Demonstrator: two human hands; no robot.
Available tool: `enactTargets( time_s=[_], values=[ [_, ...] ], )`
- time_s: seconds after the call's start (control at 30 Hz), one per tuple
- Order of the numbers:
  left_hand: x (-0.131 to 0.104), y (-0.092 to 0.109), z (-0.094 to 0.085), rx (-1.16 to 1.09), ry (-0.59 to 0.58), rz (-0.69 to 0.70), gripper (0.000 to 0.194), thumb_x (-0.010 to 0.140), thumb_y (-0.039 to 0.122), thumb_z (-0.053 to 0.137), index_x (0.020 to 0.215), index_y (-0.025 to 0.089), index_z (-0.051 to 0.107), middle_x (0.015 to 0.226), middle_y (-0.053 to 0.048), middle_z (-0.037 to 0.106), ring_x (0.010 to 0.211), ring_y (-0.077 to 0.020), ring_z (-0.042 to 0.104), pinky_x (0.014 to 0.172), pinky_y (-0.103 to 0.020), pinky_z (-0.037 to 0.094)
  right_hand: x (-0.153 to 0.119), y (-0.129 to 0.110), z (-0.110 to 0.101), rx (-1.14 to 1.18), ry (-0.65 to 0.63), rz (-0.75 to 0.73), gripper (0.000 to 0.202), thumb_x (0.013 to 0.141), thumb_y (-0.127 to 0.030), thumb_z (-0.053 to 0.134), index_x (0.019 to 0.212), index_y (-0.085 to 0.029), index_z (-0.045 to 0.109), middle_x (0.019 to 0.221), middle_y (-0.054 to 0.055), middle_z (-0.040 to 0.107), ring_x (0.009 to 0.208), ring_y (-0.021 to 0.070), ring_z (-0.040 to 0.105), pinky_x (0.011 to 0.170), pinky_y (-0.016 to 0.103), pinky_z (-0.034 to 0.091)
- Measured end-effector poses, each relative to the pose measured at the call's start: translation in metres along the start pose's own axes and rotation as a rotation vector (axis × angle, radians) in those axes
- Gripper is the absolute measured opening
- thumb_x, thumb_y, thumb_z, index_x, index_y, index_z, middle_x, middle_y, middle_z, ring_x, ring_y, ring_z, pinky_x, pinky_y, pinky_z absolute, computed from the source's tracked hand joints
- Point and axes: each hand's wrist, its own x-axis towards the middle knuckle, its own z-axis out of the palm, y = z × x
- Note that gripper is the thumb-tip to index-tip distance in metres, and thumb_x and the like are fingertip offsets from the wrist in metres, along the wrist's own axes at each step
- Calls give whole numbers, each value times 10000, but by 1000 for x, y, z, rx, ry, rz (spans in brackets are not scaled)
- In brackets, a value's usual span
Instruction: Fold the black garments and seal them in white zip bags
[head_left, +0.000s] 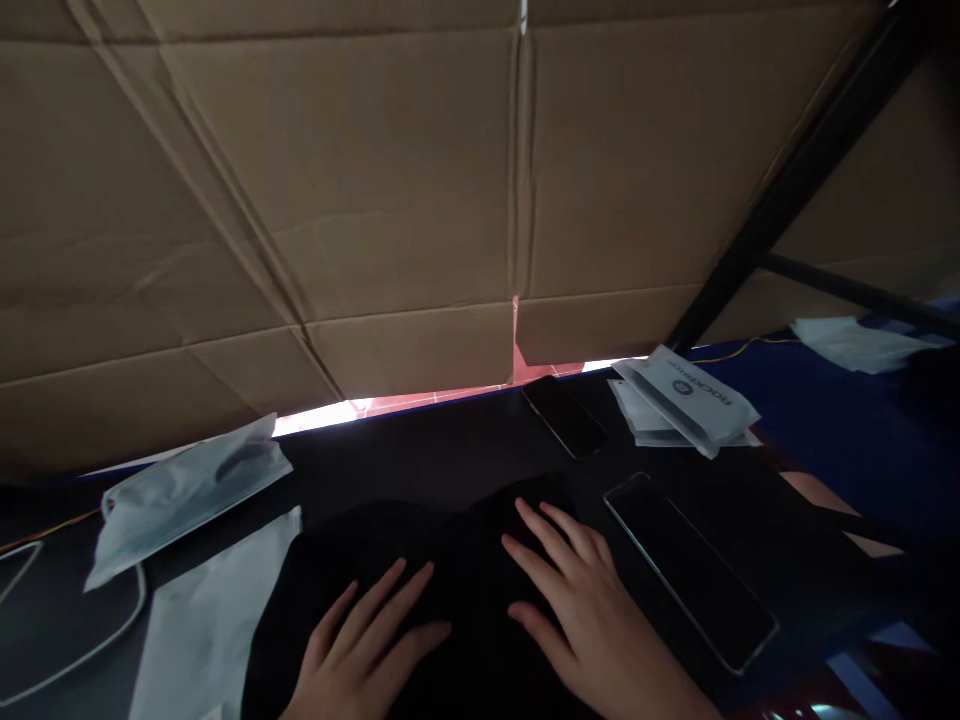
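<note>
Black cloth (465, 600) is spread out at the bottom centre. My left hand (367, 640) lies flat on it with the fingers apart. To the right, my right hand (574, 600) also rests on the cloth, its fingers spread. Neither hand holds anything. Beside my right hand lies a large dark phone (694, 575) with a pale edge. A smaller dark phone (566, 417) is farther back. Left of my left hand, a flat white pouch (214, 610) lies partly next to the cloth.
Brown cardboard (390, 180) stands along the back. White printed packets (686, 395) lie at the back right, near a black bar (810, 160). A clear plastic bag (184, 495) and a white cable (90, 655) are on the left. Another white packet (862, 343) is far right.
</note>
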Motion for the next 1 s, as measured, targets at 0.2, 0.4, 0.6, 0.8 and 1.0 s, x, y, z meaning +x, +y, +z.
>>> enactTargets(
  time_s=[0.2, 0.4, 0.6, 0.8, 1.0],
  values=[
    [58, -7, -5, -47, 26, -215, 489, 1062, 174, 468, 1460, 334, 703, 1596, -74, 678, 1448, -326, 669, 1125, -602, 605, 25, -2, 5, -24, -7, -18, 559, 1156, -343, 526, 1710, -321, 456, 1820, -1, 318, 1702, 356, 263, 1325, 657, 374],
    [59, -51, 5, 27, -15, -332, 530, 1092, 344, 531, 1618, 299, 571, 1718, -127, 536, 1575, -395, 526, 1175, -636, 548, 17, 13, 10, -51, -36, -35, 654, 1141, -444, 563, 1754, -350, 352, 1843, -9, 255, 1705, 347, 258, 1342, 634, 343],
    [55, -66, -9, 46, -54, -374, 540, 1131, 283, 335, 1623, 261, 557, 1622, -89, 655, 1474, -287, 642, 1079, -479, 596, 26, 30, 4, -152, 249, 98, 482, 1138, -263, 479, 1610, -268, 581, 1711, 74, 540, 1346, 342, 638, 1042, 568, 596],
    [78, -68, -29, 143, 4, -407, 367, 1045, 233, 496, 1278, 273, 777, 1128, -71, 837, 1028, -313, 738, 826, -440, 475, 42, 45, -11, -154, 365, 186, 201, 1054, -178, 590, 1124, -237, 768, 1283, 120, 750, 1079, 341, 670, 905, 560, 599],
    [37, -67, -47, 153, 92, -311, 303, 1042, 274, 494, 991, 323, 788, 994, 15, 808, 919, -254, 726, 809, -389, 404, -8, 42, -28, -63, 385, 106, 157, 1047, -194, 582, 1009, -290, 700, 1280, 73, 703, 1177, 294, 683, 993, 519, 632]
  ],
)
